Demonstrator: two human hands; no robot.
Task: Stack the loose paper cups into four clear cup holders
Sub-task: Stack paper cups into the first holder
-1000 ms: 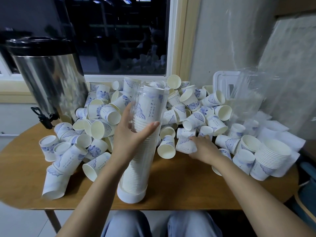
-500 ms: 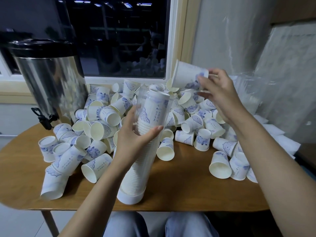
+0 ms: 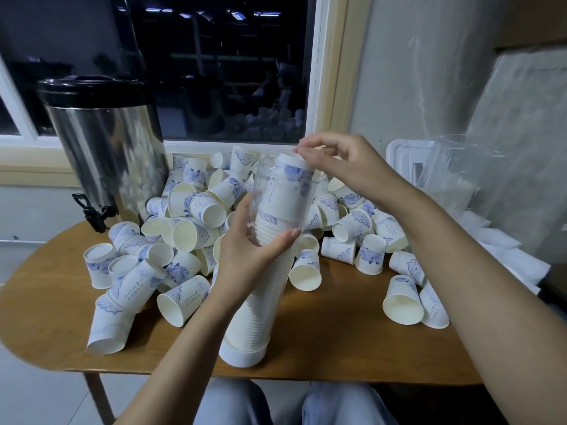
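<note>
A tall clear cup holder [image 3: 260, 302] with a white base stands tilted near the table's front edge, nearly full of nested white cups. My left hand [image 3: 254, 256] grips it around its upper middle. At the holder's open top sits an upside-down paper cup [image 3: 288, 176] with blue print, partly inside the tube. My right hand [image 3: 340, 164] is right above it, thumb and fingertips pinching the cup's upturned bottom. A heap of loose paper cups [image 3: 199, 210] covers the table behind and to both sides.
A steel drink urn [image 3: 104, 154] with a black tap stands at the back left. Clear plastic holders and a white lid [image 3: 429, 170] lean at the back right against the wall. White packets [image 3: 506, 253] lie at the right. The wooden table [image 3: 337, 348] shows bare wood in front.
My right hand picked a cup from the pile, lifted it, and brought it down onto the holder's top. My left hand kept its grip on the holder.
</note>
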